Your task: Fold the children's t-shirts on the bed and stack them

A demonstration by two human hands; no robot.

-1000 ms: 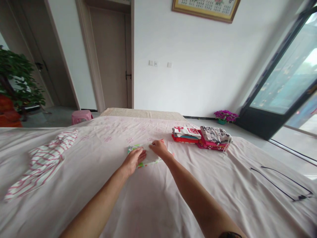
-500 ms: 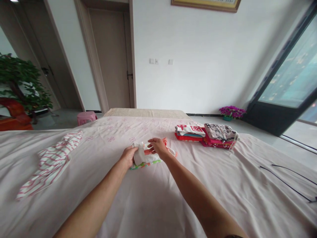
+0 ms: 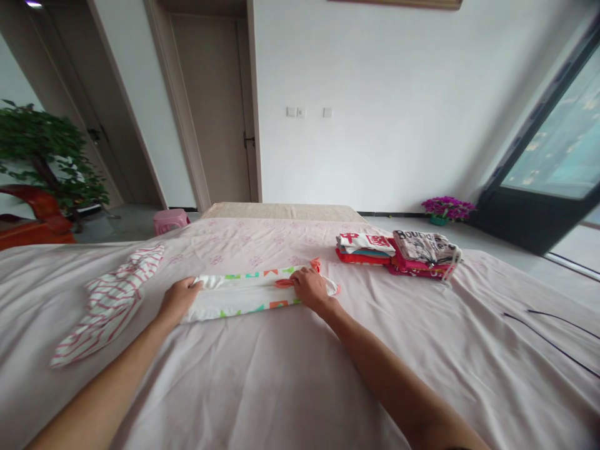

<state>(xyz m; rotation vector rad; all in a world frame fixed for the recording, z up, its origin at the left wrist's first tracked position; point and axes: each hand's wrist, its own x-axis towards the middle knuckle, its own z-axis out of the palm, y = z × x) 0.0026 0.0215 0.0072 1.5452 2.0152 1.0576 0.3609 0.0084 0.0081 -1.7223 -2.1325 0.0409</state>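
Note:
A white garment [image 3: 239, 296] with green and orange print lies stretched out sideways on the pale pink bedsheet [image 3: 300, 375]. My left hand [image 3: 177, 299] is closed on its left end. My right hand [image 3: 309, 289] presses down on its right end, fingers curled by the orange trim. Both arms reach forward over the bed.
A red-and-white striped garment [image 3: 110, 300] lies crumpled to the left. Two stacks of folded clothes [image 3: 398, 253] sit at the right rear of the bed. A black cable [image 3: 553, 337] lies at the far right. A pink stool [image 3: 171, 220], a plant and doors stand beyond.
My left hand has pulled the garment's end out to the left, unfolding the small bundle into a long strip. My right hand stayed at the right end. The view shifted slightly.

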